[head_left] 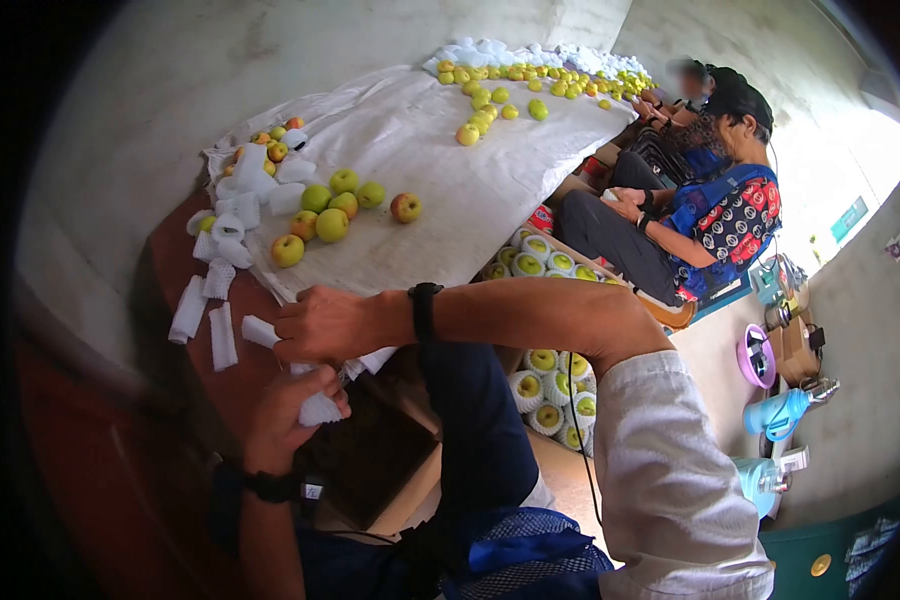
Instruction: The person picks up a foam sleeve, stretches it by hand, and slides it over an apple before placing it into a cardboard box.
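Pinching a foam net [320,409], the left hand [286,408] sits beside the right hand [322,324], whose grip I can't make out.

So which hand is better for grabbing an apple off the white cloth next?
Probably the right hand: it's closer to the apples on the white cloth, while the left hand has white foam netting in it. Whether the right holds anything is unclear.

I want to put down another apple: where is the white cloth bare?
The white cloth sheet is bare between the near cluster of mostly yellow-green apples and the far spread of yellow apples, and right of the lone red-yellow apple. Crowded: its left end, around white foam sleeves, and its far end.
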A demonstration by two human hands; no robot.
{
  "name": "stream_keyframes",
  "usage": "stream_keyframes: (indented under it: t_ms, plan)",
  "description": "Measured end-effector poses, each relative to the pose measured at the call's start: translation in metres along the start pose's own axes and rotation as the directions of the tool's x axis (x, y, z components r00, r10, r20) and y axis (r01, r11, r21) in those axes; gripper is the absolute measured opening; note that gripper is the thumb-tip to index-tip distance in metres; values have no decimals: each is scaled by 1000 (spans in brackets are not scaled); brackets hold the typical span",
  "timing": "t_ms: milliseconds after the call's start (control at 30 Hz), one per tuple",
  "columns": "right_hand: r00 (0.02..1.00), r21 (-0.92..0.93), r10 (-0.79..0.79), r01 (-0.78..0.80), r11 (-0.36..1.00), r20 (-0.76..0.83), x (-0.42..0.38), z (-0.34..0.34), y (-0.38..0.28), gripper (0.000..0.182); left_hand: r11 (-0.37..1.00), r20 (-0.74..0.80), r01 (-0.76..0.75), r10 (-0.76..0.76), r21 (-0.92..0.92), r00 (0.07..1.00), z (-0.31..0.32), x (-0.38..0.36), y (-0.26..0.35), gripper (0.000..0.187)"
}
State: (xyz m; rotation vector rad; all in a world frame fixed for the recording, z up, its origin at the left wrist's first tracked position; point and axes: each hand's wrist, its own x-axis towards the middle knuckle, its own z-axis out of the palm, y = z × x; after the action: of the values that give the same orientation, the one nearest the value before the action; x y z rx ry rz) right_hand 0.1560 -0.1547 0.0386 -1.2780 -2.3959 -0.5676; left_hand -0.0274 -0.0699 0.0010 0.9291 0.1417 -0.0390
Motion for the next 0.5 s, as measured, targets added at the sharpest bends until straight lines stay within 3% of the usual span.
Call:
stream_keyframes:
  t_ms: [67, 100, 167, 200, 233, 267, 300, 333, 367, 400, 433, 467, 500]
  plan:
    - [996, -20, 62, -61, 998, 61, -6, 5, -4, 18, 966, -73, 113, -99, 232, 992, -1, 2, 5, 29]
    - [984, -44, 128, -123, 991, 122, -9, 8, -8, 18, 967, -80, 109, -93, 231, 992, -1, 3, 5, 29]
    - [980, -17, 142, -141, 990, 138, -13, 13, -12, 16, 854, -140, 88, -18, 512, 990, 2, 7, 2, 33]
    - [940, -35, 228, -227, 973, 252, -14, 13, -17, 15, 793, -162, 75, 30, 604, 986, -1, 10, -3, 46]
    - [881, -63, 309, -307, 950, 358, -15, 17, -21, 14, 793, -177, 80, 35, 603, 984, -6, 12, -11, 46]
    - [866, -22, 347, -364, 931, 359, -17, 20, -24, 13, 516, -105, -73, 307, 853, 946, -10, 15, -21, 54]
    - [872, -9, 333, -354, 935, 358, -16, 16, -29, 13, 142, 56, -149, 516, 979, 855, -5, 13, -24, 62]
    - [801, -58, 409, -429, 902, 438, -16, 12, -35, 14, 168, -52, -34, 484, 985, 873, -1, 10, -24, 75]
    - [717, -115, 478, -494, 862, 507, -15, 9, -39, 16, 169, -69, -17, 489, 985, 869, 4, 9, -24, 75]
    - [725, -100, 463, -484, 869, 509, -15, 7, -42, 16, 132, -97, 40, 458, 991, 883, 9, 10, -24, 77]
    - [642, -88, 518, -577, 812, 565, -17, 7, -45, 18, 96, -130, 98, 425, 991, 896, 12, 9, -25, 80]
    - [551, -84, 558, -661, 746, 621, -19, 6, -48, 21, 32, -39, 27, 460, 999, 887, 10, 7, -26, 78]
    - [562, -66, 540, -652, 755, 627, -19, 0, -51, 21, 37, -61, 49, 464, 998, 884, 7, 9, -26, 78]
